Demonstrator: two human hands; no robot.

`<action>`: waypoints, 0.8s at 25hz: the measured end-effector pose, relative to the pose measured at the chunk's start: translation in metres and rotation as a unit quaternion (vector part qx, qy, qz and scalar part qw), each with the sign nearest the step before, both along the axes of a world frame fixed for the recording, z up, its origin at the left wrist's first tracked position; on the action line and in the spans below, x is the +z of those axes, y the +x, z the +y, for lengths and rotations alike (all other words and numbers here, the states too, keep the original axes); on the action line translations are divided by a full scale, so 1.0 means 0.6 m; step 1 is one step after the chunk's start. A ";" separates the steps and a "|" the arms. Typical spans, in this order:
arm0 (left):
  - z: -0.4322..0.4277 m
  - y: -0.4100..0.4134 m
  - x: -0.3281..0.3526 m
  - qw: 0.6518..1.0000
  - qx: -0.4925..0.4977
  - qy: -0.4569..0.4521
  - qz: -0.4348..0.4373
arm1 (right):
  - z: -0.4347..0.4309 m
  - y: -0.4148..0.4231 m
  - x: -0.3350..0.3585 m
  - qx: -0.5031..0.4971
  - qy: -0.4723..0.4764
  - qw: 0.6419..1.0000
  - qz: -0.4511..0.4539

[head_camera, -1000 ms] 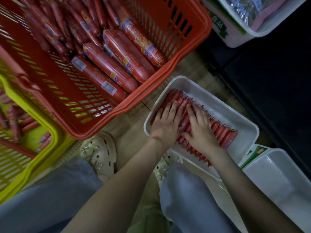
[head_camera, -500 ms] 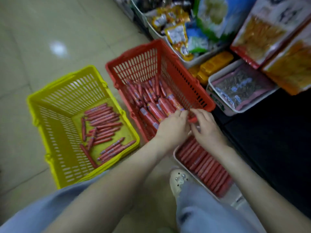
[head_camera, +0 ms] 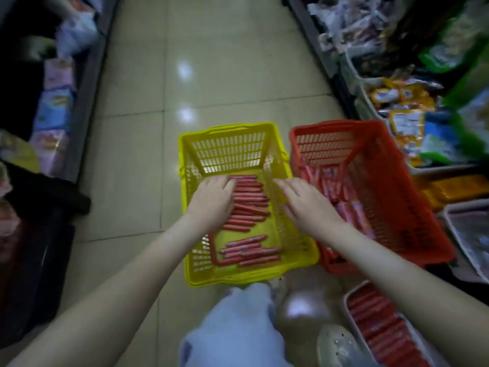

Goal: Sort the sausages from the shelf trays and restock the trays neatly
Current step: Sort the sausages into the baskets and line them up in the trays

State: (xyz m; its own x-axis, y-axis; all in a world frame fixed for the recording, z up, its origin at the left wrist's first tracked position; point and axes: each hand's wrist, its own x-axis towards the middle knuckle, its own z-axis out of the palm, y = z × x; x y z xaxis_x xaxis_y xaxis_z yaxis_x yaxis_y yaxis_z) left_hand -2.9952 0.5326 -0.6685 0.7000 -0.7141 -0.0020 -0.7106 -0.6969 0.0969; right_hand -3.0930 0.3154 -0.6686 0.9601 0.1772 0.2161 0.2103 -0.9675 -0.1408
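Far left, a shelf of soft pastel packets, blurred, labels unreadable; below it a dark bin at the aisle edge. Pale tiled floor runs up the middle, two glare spots on it. Yellow basket sits on the floor at centre, slotted walls, one handle folded down inside. On its bottom lie thin red sausages, a main stack laid crosswise and a smaller bunch nearer the person. Left hand is inside the basket, palm down over the left ends of the main stack, fingers bent onto the top rows; blur hides whether it grips any, cannot tell. Right hand is over the basket's right wall, near the stack's right ends but apart from them, fingers stretched loose, thumb out, holding nothing. Red basket stands just beside the yellow one; thicker labelled sausages are heaped along its left side, partly behind the right forearm. Right of that, shelf trays of snack packets, smeared. Lower right, a white tray packed with red sausages in a tight row. Bottom centre, a pale blue trouser knee and a white clog.
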 end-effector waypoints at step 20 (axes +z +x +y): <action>0.114 -0.013 -0.246 0.972 0.207 0.099 -0.043 | 0.158 0.124 -0.462 0.247 -0.249 0.836 0.421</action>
State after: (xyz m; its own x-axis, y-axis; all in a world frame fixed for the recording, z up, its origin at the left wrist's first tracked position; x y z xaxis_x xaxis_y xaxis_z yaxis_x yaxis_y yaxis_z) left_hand -3.0032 0.6011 -0.8162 0.9308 -0.3634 -0.0400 -0.3656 -0.9234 -0.1165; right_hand -3.0187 0.4105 -0.9460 0.5168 0.4643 -0.7193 0.6313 -0.7742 -0.0462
